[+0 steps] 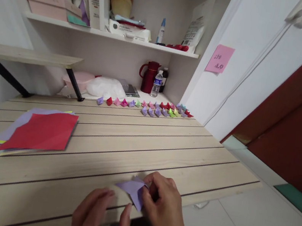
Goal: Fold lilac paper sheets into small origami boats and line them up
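Observation:
A folded piece of lavender origami paper [132,189] with pointed corners is pinched at its right side by my right hand [164,204], close to the table's front edge. My left hand [99,212] is just left of and below the paper, its thumb and fingers apart with nothing between them. The left thumb tip comes near the paper's lower point; whether it touches cannot be made out. Part of the paper is covered by the right fingers.
A stack of square coloured papers [44,130], red on top, lies at the left of the slatted table [99,146]. Several small folded paper pieces [151,111] line the back. Behind them stand a red jug [148,78] and a water bottle [157,83]. A small raised shelf [27,55] overhangs the left.

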`<act>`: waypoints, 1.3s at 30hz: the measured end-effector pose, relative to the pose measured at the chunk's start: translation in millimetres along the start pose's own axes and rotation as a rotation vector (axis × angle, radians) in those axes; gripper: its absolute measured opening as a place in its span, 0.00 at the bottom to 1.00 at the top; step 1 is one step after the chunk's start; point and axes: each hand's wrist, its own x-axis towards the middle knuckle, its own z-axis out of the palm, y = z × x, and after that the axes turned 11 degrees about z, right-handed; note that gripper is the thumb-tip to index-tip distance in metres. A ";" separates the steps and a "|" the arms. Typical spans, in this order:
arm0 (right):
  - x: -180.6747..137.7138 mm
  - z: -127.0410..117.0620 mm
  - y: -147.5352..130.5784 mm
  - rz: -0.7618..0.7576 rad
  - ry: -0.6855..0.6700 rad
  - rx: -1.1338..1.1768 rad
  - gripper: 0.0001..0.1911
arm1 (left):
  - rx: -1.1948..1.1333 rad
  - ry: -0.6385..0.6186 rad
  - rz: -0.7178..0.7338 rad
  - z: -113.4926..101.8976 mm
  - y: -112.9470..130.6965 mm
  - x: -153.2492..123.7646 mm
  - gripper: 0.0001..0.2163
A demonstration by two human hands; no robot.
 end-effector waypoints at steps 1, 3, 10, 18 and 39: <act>-0.4 0.6 0.8 -0.022 0.008 -0.001 0.04 | 0.047 -0.009 0.086 0.0 -1.6 3.4 0.09; -1.5 1.4 2.8 -0.082 0.026 0.012 0.06 | 0.120 -0.073 0.216 2.6 -3.3 6.8 0.09; -5.7 -0.2 4.7 -0.269 0.068 0.025 0.09 | 0.236 -0.289 0.401 10.8 -18.3 -4.8 0.08; -3.3 -14.5 13.3 -0.319 -0.056 0.093 0.11 | 0.155 -0.363 0.616 7.4 -32.2 -3.8 0.15; -0.2 -50.5 34.5 -0.532 -0.312 -0.095 0.24 | 0.040 -0.421 0.741 11.6 -40.0 -6.5 0.21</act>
